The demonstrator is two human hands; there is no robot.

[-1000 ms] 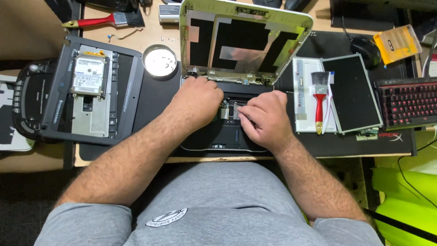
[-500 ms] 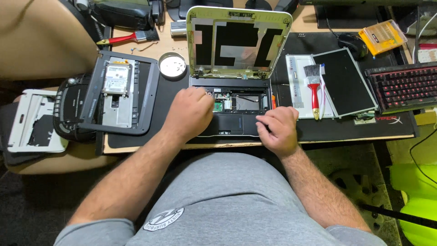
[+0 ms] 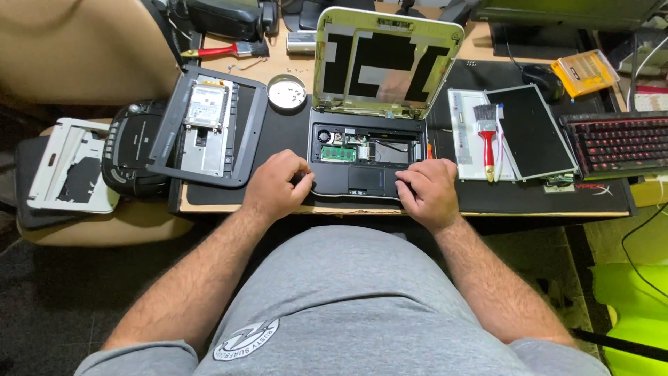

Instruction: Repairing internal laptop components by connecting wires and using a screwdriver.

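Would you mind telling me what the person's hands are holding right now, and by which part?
Both hands grip the small opened black laptop base: the left hand at its front left corner, the right hand at its front right corner.

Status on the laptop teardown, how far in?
Done: screen panel out of the lid, keyboard off, green board exposed, drive out. In hand: left hand and right hand grip the base by its front corners. Left: palmrest shell not yet off.

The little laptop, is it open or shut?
Open. The laptop has its lid standing up, and its insides show between both hands.
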